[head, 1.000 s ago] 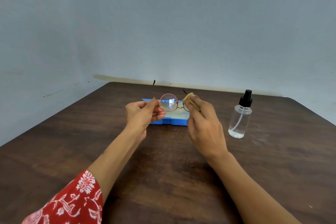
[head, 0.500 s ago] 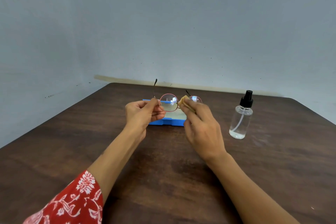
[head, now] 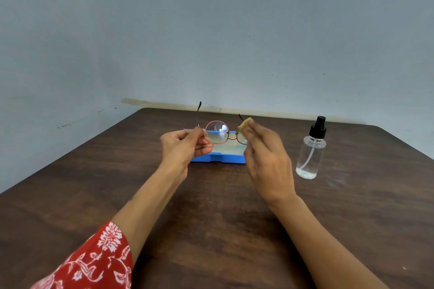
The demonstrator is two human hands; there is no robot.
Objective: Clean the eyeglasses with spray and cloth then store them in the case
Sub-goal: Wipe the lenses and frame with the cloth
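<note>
From the head camera, your left hand [head: 185, 145] pinches the eyeglasses [head: 217, 132] at the hinge beside the round pink-rimmed lens, fingers curled around the frame, holding them up above the table [head: 211, 206]. The temple arm on that side sticks upward past your fingers. Your right hand [head: 267, 159] pinches a small yellowish cloth [head: 244, 123] against the other lens, which is mostly hidden behind the cloth and your fingers; only its lower rim shows.

Behind the glasses, the blue case [head: 218, 157] lies open and flat on the table, with a pale lining facing up. Your hands partly cover both of its ends.

To the right of your right hand, apart from it, the clear spray bottle [head: 310, 155] stands upright on the table, with a black pump top and a little liquid at the bottom.

A red sleeve [head: 94, 263] with a white floral print covers your left upper arm at the lower edge of the view. A pale grey wall [head: 211, 30] rises behind the far edge of the table
</note>
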